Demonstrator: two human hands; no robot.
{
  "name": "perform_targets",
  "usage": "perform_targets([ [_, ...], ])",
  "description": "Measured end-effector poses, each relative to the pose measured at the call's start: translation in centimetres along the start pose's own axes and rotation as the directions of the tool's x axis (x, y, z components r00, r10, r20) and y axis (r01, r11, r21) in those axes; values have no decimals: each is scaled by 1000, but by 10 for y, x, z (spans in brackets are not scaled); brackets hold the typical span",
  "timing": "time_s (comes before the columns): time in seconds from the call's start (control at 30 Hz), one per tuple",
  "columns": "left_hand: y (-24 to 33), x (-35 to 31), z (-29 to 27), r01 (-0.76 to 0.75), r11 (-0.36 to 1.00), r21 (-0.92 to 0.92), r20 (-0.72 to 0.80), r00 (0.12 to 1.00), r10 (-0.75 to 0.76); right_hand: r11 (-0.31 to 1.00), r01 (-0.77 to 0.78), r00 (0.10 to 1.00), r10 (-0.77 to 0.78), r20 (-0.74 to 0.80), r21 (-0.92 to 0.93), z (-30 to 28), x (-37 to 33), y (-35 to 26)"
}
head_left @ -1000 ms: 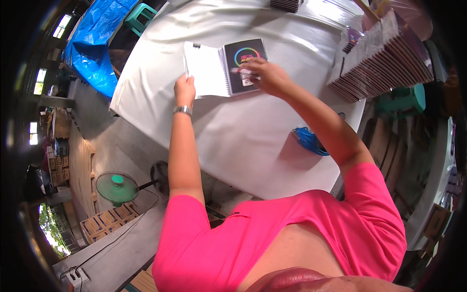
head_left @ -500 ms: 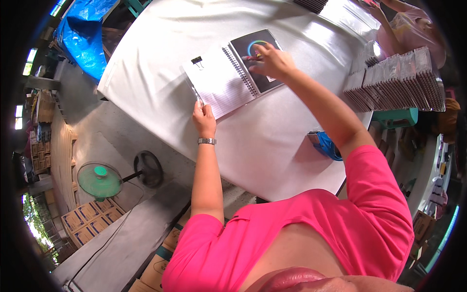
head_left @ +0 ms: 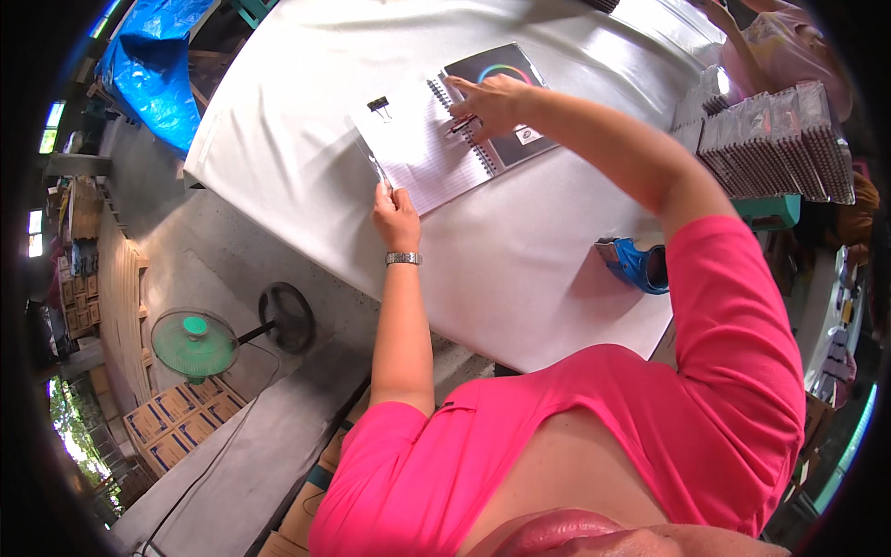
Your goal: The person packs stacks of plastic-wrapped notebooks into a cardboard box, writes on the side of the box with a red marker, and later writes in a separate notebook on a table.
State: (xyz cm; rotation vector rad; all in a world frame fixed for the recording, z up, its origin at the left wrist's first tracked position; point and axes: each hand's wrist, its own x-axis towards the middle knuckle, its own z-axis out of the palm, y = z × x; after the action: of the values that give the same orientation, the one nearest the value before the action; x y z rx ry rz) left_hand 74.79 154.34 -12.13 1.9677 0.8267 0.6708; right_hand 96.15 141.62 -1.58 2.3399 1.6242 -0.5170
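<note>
A spiral-bound notebook (head_left: 422, 167) lies open on the white-covered table, lined pages at left and a dark cover with a rainbow ring at right. My left hand (head_left: 397, 215) is closed on its near-left corner. A black binder clip (head_left: 379, 105) sits at the upper left edge of the pages. Above the spiral binding is my right hand (head_left: 497, 104), its index finger stretched out to the left and the other fingers curled round a slim dark-and-red pen (head_left: 461, 123). Whether its fingertips touch the page, I cannot tell.
Stacks of spiral notebooks (head_left: 770, 139) stand at the table's right, with a person in pink (head_left: 770, 56) behind them. A blue roll-shaped thing (head_left: 636, 265) lies near my right elbow. A green fan (head_left: 195, 343) and cartons (head_left: 181, 422) are at lower left; a blue tarp (head_left: 153, 74) hangs upper left.
My right hand has moved left from the dark cover to the spiral and the lined page's edge, with the pen in it. My left hand keeps its hold on the corner.
</note>
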Motion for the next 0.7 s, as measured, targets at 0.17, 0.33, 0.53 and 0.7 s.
perform_targets([
  [0.17, -17, 2, -1, -53, 998, 15, -38, 998, 53, 940, 292, 955, -278, 99, -177, -25, 15, 5],
  [0.33, -5, -2, -1, -4, 1000, -9, -34, 999, 4, 960, 81, 996, -72, 46, -268, -52, -5, 37],
  [0.53, -7, 0, 1, -1, 999, -36, -39, 999, 0, 906, -418, 907, 414, -73, -62, -79, -49, 120],
  [0.7, -8, -1, 1, -50, 995, -91, -97, 994, 41, 193, 58, 897, 421, -136, 980, -23, -21, 103],
])
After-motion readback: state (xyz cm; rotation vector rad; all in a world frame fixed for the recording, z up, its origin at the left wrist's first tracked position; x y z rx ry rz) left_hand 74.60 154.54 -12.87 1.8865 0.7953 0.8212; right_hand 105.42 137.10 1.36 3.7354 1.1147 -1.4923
